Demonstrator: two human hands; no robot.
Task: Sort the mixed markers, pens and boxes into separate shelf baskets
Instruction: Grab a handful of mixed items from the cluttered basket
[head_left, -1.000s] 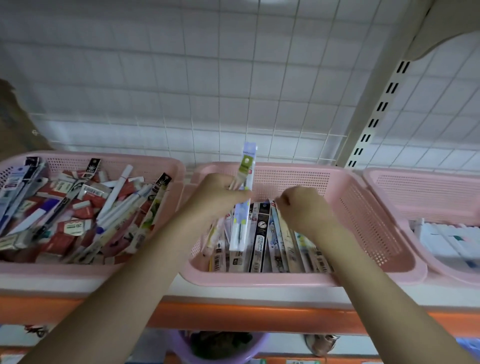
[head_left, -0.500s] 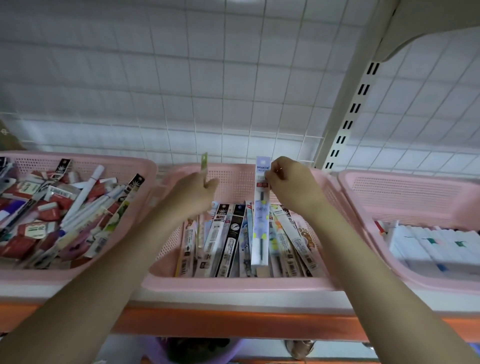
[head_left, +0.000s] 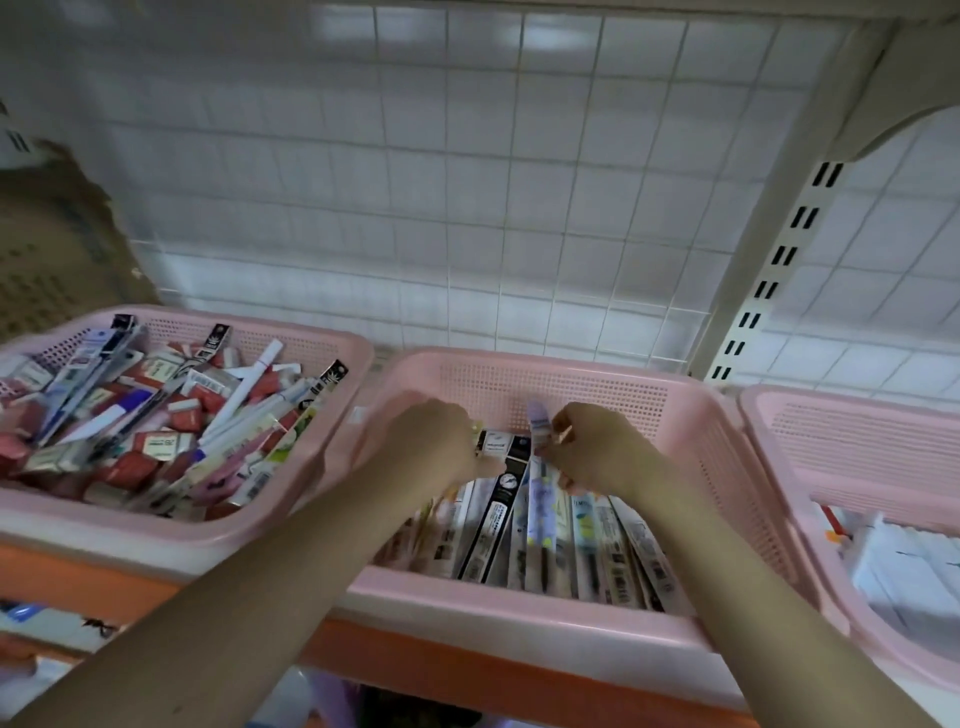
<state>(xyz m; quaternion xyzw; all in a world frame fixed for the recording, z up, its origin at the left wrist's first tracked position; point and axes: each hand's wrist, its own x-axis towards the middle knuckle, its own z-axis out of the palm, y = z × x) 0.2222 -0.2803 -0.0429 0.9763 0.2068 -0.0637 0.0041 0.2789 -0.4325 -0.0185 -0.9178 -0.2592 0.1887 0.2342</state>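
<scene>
Over the middle basket (head_left: 691, 410), both hands reach among its packaged pens: the right hand (head_left: 597, 449) pinches the top of a pale purple pen pack (head_left: 540, 499) lying among them, while the left hand (head_left: 434, 441), fingers curled, grips another pack's end (head_left: 496, 446).

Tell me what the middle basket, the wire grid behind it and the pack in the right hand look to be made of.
Middle basket: moulded plastic, matt pink, judging by its rounded rim and perforated walls.
Wire grid: thin metal wire, probably white-coated; straight crossing rods.
Pack pinched by the right hand: likely thin glossy film or card, printed; blur leaves it open.
</scene>
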